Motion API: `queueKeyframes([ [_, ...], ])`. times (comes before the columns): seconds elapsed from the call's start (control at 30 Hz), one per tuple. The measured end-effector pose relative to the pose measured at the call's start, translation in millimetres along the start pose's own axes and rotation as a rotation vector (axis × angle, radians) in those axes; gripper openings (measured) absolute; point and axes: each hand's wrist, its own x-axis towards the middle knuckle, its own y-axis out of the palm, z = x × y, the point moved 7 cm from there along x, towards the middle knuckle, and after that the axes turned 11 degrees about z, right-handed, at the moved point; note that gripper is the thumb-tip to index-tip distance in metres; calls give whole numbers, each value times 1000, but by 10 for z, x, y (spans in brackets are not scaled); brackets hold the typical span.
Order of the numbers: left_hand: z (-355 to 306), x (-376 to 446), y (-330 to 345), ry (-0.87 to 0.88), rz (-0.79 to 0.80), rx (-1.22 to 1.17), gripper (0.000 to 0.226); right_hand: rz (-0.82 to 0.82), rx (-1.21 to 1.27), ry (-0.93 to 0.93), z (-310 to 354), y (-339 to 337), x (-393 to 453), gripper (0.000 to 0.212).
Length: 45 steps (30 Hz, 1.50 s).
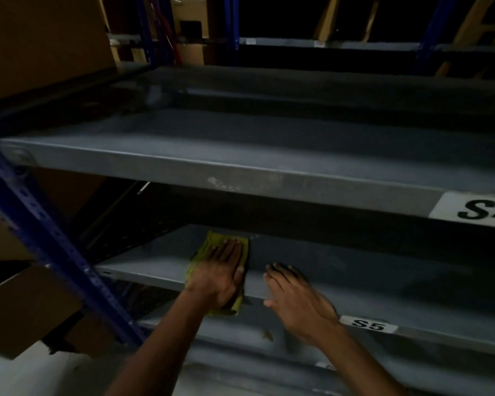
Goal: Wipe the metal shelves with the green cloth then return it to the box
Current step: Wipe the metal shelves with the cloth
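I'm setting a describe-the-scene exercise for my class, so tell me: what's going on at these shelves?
A person is cleaning a metal rack in dim light. The left hand presses a green cloth flat on the S5 shelf, near its left end. The right hand rests open on the same shelf beside the cloth, holding nothing. The S4 shelf sits just above.

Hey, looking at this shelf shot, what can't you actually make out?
Head view only:
1. Cloth: mostly covered by the left hand.
2. S4 label: cut off by the right edge.
3. Lowest label: small, partly behind the right forearm, unreadable.
4. Back of the S5 shelf: lost in shadow.
5. Cartons at left: which one is the cloth's box, cannot tell.
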Motion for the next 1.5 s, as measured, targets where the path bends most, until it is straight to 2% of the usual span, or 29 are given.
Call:
queueKeyframes([
  [0.13,17,-280,56,91,7,-54,77,3,146,-32,-34,-73,-55,61],
  [0.23,321,-351,-29,-3,-57,-61,77,-21,165,-14,-203,-57,-126,64],
  [0.37,617,-187,-28,-147,-20,-43,77,0,55,1,-316,40,-125,61],
  [0.47,479,-31,-48,-164,-43,1,70,-13,24,-15,-282,59,-81,59],
  [0.53,298,74,-83,-131,-100,8,68,-32,5,-25,-285,68,-79,59],
  [0.67,-109,237,-101,-48,-118,-35,60,-39,9,-18,-290,44,-91,57],
  [0.87,-505,197,-79,-48,-58,-28,61,-17,112,-54,-310,6,-142,57],
  [1.07,-435,-63,62,11,15,-47,81,-38,44,65,-307,32,-327,57],
  [1.17,-212,-89,71,-56,24,-56,88,-23,40,163,-341,308,-575,68],
  [1.27,-68,29,60,-160,29,-40,82,-23,43,183,-325,461,-648,81],
  [1.33,-111,112,21,-201,18,-28,78,-52,55,164,-315,461,-630,78],
  [1.5,-481,338,-16,-139,-37,-34,76,-62,91,124,-310,453,-657,80],
])
